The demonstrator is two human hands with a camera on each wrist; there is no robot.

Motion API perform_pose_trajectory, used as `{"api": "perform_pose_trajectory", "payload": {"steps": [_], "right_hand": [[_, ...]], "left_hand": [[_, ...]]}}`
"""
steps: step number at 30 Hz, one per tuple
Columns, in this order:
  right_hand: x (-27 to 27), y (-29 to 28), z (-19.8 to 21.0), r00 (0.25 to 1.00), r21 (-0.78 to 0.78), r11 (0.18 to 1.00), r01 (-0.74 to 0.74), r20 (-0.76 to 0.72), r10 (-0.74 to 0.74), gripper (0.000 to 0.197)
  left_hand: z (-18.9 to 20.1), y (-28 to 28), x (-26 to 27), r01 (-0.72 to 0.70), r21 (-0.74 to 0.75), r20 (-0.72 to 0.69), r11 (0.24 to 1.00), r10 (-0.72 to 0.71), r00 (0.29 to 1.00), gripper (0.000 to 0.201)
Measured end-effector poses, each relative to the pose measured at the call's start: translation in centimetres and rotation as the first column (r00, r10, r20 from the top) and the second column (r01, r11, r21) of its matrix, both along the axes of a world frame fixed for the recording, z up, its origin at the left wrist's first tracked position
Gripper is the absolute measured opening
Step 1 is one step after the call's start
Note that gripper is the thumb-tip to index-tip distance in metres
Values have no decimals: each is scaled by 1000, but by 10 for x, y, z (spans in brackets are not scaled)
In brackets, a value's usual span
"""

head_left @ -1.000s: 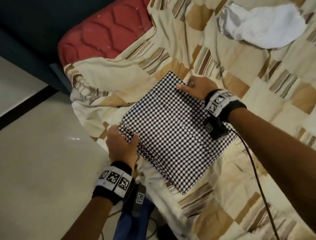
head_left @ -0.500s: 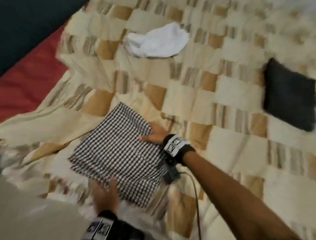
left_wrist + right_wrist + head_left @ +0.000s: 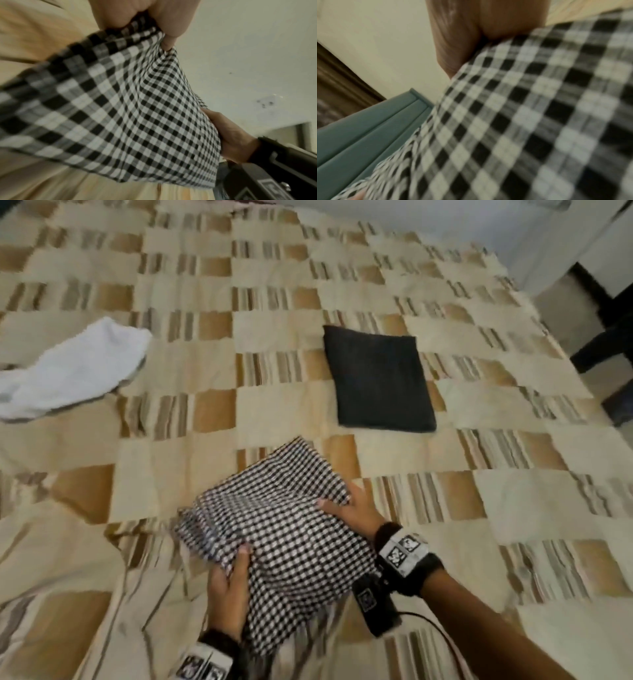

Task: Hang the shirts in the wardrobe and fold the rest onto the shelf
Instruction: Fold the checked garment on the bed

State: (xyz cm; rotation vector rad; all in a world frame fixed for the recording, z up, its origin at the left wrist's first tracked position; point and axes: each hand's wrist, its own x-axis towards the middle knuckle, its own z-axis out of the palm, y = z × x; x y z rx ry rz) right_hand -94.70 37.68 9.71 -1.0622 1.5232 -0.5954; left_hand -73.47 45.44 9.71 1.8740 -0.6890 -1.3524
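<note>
In the lower middle of the head view, a folded black-and-white checked garment (image 3: 274, 529) is held between both hands just above the patchwork bedspread (image 3: 191, 364). The left hand (image 3: 227, 594) grips its near edge at the bottom of the frame, thumb lying on top of the cloth and the fingers tucked out of sight beneath it. The left wrist view confirms this: fingers (image 3: 169, 20) curl round the edge at the top of that frame and bunch the fabric, which sags away below them. The right hand (image 3: 352, 510) holds the right-hand edge, thumb across the top and the remaining fingers apparently under the fold (the right wrist view is too blurred to settle it, showing only the checked cloth close to the lens and a teal panel (image 3: 368, 128) at lower left).

Above and to the right of the checked piece, near the centre of the head view, a dark folded cloth (image 3: 376, 381) lies flat on the bedspread, well apart from both hands. At the left edge, a crumpled white garment (image 3: 72, 368) rests on the cover.
</note>
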Motion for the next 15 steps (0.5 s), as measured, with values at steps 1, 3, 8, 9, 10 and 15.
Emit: {"api": "perform_pose_trajectory", "payload": {"steps": [1,3,8,9,10,15], "right_hand": [[-29,-21,14,999,-60,997,52,2,-52,58],[-86,-71,39,989,-167,976,143,-17,-148,53],[-201,-202,95,947,-355,886,299,-3,-321,61],[-220,-229,92,940,-356,881,312,-22,-341,66],[-237,-256,81,934,-321,893,315,-61,-352,74],[-307,-302,-56,923,-27,976,216,-319,-214,107]], "left_hand": [[8,-34,-23,68,-82,-11,994,-70,998,42],[28,-105,-76,187,-240,19,953,-188,982,45],[59,-283,-171,301,-491,8,817,-342,940,54],[54,-311,-185,313,-476,13,822,-350,937,59],[43,-334,-196,337,-432,13,836,-368,930,65],[-56,-355,-228,550,-45,54,834,-548,835,62]]}}
